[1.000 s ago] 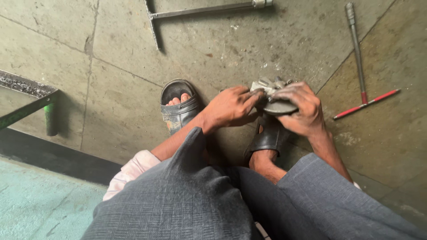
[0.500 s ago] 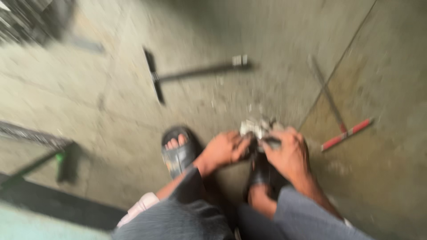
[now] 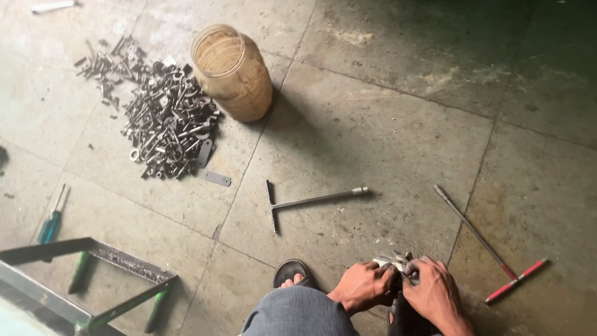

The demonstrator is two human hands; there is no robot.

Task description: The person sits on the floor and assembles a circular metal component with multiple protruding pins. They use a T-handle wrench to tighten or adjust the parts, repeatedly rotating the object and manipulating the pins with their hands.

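Two hands meet low in the view, above the person's knees, both closed around one small grey metal part (image 3: 393, 261) with a crumpled, shiny look. Left hand (image 3: 362, 286) grips its near-left side, fingers curled tight over it; right hand (image 3: 435, 291) wraps it from the right, knuckles up, fingers folded onto the top. What the part is cannot be told, since the hands cover most of it. It sits just above the stone floor (image 3: 385, 124), in front of a dark sandal (image 3: 292, 274) with toes showing, left of the hands. Grey trouser leg (image 3: 298, 314) fills the bottom edge. Beyond the hands, a T-handle wrench (image 3: 314, 200) lies flat on the floor, crossbar to the left, socket end to the right. To the right, well apart from it, lies a second long T-handle tool with a red crossbar (image 3: 491, 249), set at a slant. Far left, a heap of dark bolts, nuts and brackets (image 3: 165, 121) spreads across the tiles; one flat metal plate (image 3: 217, 178) lies just apart from its lower edge. A dusty, tan plastic jar (image 3: 231, 71) stands upright, open-topped, beside the heap. Lower left: a blue-handled screwdriver (image 3: 51, 221) near a dark metal frame with green-tipped legs (image 3: 93, 274).
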